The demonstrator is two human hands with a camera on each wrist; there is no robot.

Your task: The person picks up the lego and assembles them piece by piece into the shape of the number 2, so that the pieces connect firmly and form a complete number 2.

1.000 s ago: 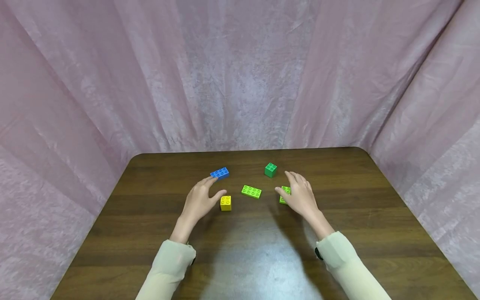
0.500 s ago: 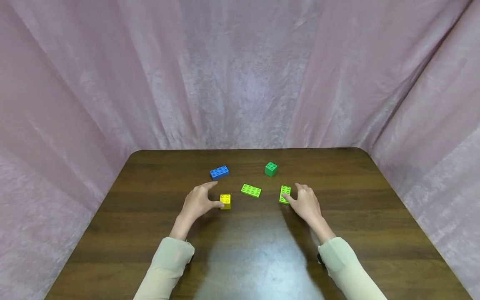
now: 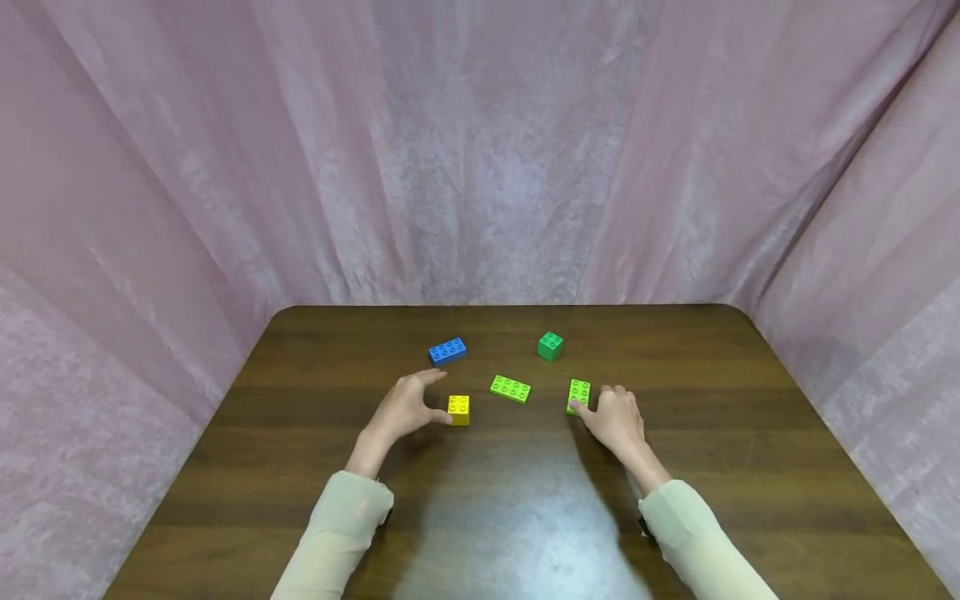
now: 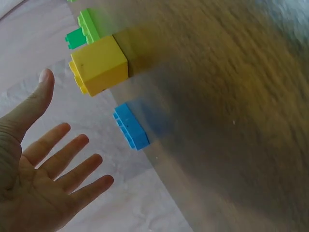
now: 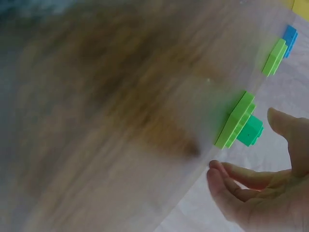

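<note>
My left hand (image 3: 401,408) hovers beside a yellow two-by-two toy building brick (image 3: 459,411). In the left wrist view its fingers are spread, and a gap separates the thumb from the yellow brick (image 4: 101,65). On the other side, my right hand (image 3: 617,419) is just right of a flat lime-green brick (image 3: 580,392), its thumb overlapping the near end in the head view. The right wrist view has this lime brick (image 5: 235,123) apart from the thumb and from the loosely bent fingers. Nothing is held in either hand.
Between the hands lies a second flat lime-green brick (image 3: 511,388). A blue brick (image 3: 447,351) is farther back on the left, and a green cube-like brick (image 3: 551,346) back right. The brown wooden table (image 3: 330,342) ends at a pink curtain (image 3: 495,167).
Both hands have come lower toward the table. The right hand has drawn back to the lime brick's right side, with its fingers bending more. The bricks have stayed put; the view has shifted slightly.
</note>
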